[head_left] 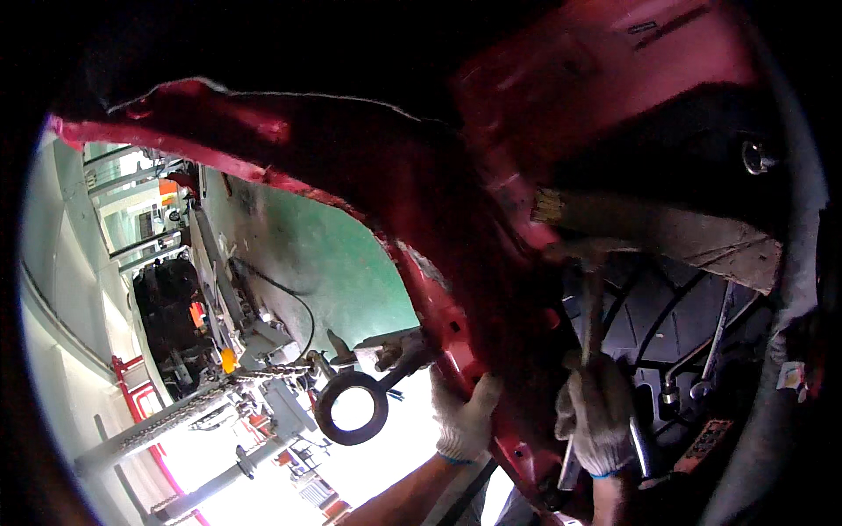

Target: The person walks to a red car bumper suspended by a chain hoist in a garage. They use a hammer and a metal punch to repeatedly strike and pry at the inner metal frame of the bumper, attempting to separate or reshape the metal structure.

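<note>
My left hand (460,416), in a pale knit glove, grips the edge of a red car body panel (316,175), with visible ragged patches along its rim. My right hand (595,412), gloved too, is closed round the handle of a hammer (593,307); its head is up by the red metal and a worn wooden block (658,230). A dark metal ring on a stem (379,399) hangs left of my left hand. Wrenches (723,337) lie on a black treaded rubber surface (623,307) right of the hammer.
At left are a green floor (342,263) with a black hose (289,289), grey metal equipment with chains (189,408), a red frame (136,394) and pale walls (66,263). A dark edge (789,324) borders the right side.
</note>
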Tool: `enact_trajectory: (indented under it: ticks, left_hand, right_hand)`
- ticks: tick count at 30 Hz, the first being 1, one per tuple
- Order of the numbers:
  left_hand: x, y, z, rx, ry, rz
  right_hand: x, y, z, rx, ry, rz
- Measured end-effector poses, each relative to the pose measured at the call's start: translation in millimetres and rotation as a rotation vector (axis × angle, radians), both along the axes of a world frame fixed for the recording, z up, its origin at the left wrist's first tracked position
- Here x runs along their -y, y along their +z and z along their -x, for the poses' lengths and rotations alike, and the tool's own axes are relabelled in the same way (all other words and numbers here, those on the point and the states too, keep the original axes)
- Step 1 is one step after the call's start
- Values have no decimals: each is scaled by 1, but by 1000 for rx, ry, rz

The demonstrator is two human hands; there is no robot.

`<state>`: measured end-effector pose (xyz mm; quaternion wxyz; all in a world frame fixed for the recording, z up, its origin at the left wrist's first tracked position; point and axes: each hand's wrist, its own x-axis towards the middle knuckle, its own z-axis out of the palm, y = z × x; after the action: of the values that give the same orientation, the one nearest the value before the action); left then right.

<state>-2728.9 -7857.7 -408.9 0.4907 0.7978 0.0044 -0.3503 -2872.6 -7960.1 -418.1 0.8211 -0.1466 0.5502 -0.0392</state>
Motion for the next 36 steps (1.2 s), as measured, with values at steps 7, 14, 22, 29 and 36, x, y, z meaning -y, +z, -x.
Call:
enact_trajectory:
  ticks: [7,14,22,29,36]
  left_hand:
    - [-6,1,-4,-33,-30,14]
    - [-14,-10,-8,23,-75,11]
    - [-14,-9,-7,30,-90,69]
    - [-18,-13,-4,29,-68,35]
    - [-8,3,-7,53,-108,-60]
  right_hand:
    - [-12,-15,0,41,461,1063]
    - [-10,-16,-27,-57,197,230]
    - [0,6,-40,51,155,158]
    - [9,21,-26,-11,175,133]
    - [8,28,-48,130,114,510]
